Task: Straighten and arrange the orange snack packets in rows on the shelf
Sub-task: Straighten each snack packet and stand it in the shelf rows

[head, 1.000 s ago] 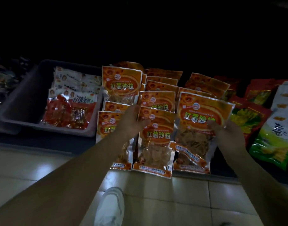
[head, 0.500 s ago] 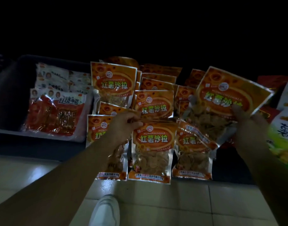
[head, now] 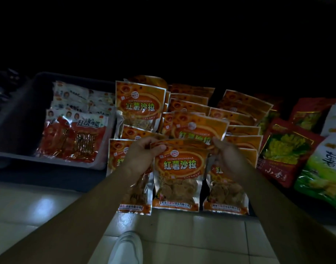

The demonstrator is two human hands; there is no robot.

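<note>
Centre packet (head: 175, 174): front row of the orange snack packets, at the front edge of the shelf (head: 49, 180), bottom hanging over it; label facing out.
Left hand (head: 142, 159): thumb and fingers pinch that packet's top-left corner.
Lifted packet (head: 199, 128): tilted, just behind and above the centre packet, overlapping its top edge.
Right hand (head: 230, 161): fingers curled on the lifted packet's lower right corner, gripping it; hides the top of the front-right packet (head: 226, 189).
Front-left packet (head: 129, 195): partly under the left forearm.
Back rows (head: 140, 105): more orange packets, overlapping toward the shelf's dark rear.
Grey tub (head: 14, 111): left end of shelf, red-and-white packets (head: 73, 136) inside.
Right end: red packet (head: 285, 151), green-and-white packet (head: 323, 174).
Below: tiled floor (head: 30, 202), white shoe (head: 125, 248).
</note>
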